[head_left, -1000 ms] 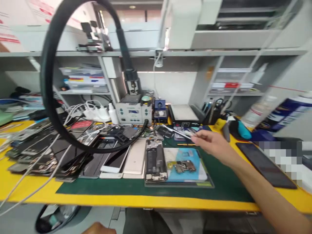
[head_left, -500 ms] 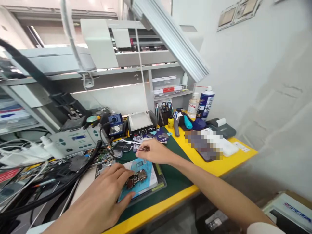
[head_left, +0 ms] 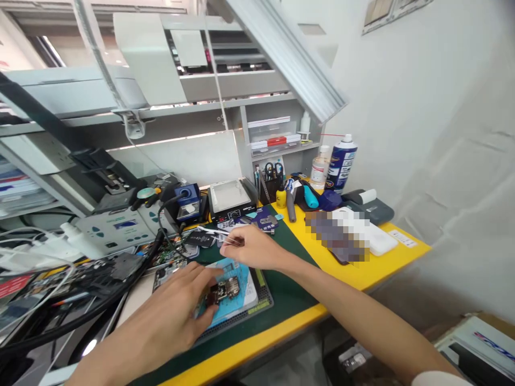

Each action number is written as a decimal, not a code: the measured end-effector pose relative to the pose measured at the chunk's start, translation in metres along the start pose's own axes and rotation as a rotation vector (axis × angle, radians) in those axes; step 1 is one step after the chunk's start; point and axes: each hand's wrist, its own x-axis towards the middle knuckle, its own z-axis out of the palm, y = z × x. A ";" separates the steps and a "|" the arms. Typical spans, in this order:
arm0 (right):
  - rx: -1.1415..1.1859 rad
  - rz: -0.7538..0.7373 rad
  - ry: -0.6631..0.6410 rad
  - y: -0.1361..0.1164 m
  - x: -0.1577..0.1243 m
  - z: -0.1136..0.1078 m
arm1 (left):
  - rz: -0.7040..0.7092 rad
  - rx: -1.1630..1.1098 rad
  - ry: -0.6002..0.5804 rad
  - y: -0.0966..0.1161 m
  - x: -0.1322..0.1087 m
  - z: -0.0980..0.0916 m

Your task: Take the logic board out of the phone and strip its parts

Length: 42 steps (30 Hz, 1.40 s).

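Note:
A small circuit board (head_left: 229, 288) with metal shields lies on a blue-and-white box (head_left: 248, 295), which rests on a dark perforated mat (head_left: 263, 300). My left hand (head_left: 187, 297) reaches over the box's left side, thumb and fingers spread around the board's left end; whether they touch it I cannot tell. Just beyond the board, my right hand (head_left: 251, 246) is closed on a pair of light-coloured tweezers (head_left: 213, 231), whose arms point left. Near those tips lies a black phone battery (head_left: 200, 239).
Behind stand a heating plate (head_left: 229, 199) and a blue soldering stand (head_left: 188, 206). Cables and phone parts crowd the left. On the yellow edge are a small yellow bottle (head_left: 280, 198), a spray can (head_left: 341, 165), and a white phone-shaped item (head_left: 372, 236).
The fingers of my left hand have lifted and spread slightly off the board. My right hand still grips the tweezers, in nearly the same place. The view has shifted a little.

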 end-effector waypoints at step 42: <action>0.686 0.461 -0.348 -0.018 -0.004 0.003 | -0.151 -1.296 0.361 -0.001 -0.007 -0.008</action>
